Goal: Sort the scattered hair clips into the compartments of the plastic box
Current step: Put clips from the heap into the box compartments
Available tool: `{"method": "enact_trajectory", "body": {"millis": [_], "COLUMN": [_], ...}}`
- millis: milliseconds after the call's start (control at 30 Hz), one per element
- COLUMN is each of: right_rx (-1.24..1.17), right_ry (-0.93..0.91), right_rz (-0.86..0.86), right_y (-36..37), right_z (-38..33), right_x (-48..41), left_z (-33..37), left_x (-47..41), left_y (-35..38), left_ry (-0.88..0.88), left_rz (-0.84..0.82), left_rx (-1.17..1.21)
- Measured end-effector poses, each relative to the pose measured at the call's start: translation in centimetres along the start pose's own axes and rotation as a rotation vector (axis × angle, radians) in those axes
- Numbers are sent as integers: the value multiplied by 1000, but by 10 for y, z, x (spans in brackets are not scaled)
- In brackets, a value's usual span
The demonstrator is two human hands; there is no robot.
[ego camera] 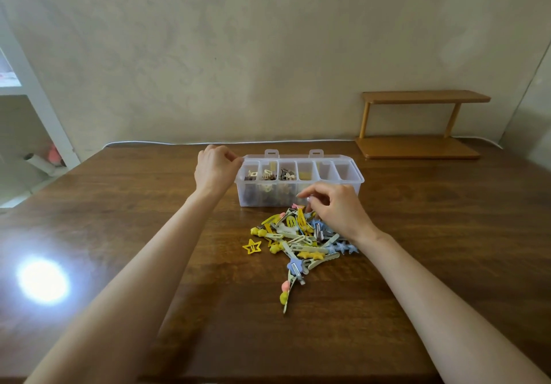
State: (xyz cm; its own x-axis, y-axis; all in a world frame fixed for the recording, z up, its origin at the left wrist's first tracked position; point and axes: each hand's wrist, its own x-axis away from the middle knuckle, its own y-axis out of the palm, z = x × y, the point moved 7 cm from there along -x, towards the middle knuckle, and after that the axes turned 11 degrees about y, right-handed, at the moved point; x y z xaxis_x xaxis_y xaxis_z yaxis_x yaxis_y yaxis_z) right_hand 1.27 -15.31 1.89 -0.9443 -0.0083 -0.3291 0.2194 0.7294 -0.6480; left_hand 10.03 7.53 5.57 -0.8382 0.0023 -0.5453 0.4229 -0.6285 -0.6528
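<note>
A bright glare (pixel 43 282) washes out part of the desk (pixel 119 204) far to the left of the plastic box (pixel 357 175). The left grip (pixel 214 168) sits at the box's left end, fingers curled onto the rim at its back corner and holding it; the fingertips are turned away, so the exact contact is hard to make out.

The box is open, with 2 latch tabs standing up behind it, and it has 6 compartments. The 3 leftmost hold small brown and cream clips, the 4th shows something yellow, and the 2 rightmost are too pale to read.

Just in front of the box, touching its front wall, lies the pile of hair clips (pixel 298 240) in yellow, blue, cream and pink. A yellow star clip (pixel 252 246) lies apart at its left. The right grip (pixel 337 213) hovers over the pile's right part, in front of the box's right half. Its fingers bend down and cover the clips beneath, and I cannot tell whether they pinch one.

A wooden shelf (pixel 417 127) stands behind and right of the box.
</note>
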Motion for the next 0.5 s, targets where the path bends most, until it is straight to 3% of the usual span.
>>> {"method": "enact_trajectory", "body": {"millis": [133, 267, 500], "right_rx": [5, 33, 197], "right_ry": [6, 13, -85], "right_rz": [-3, -19, -257], "right_y": [-1, -3, 15], "right_z": [1, 3, -5], "right_x": [-1, -2, 4], "left_z": [28, 59, 45], "left_x": [22, 51, 76], "left_y": [-10, -1, 27], "left_ry": [120, 253, 223], "left_rz": [5, -103, -253], "left_rx": [83, 235, 158]}}
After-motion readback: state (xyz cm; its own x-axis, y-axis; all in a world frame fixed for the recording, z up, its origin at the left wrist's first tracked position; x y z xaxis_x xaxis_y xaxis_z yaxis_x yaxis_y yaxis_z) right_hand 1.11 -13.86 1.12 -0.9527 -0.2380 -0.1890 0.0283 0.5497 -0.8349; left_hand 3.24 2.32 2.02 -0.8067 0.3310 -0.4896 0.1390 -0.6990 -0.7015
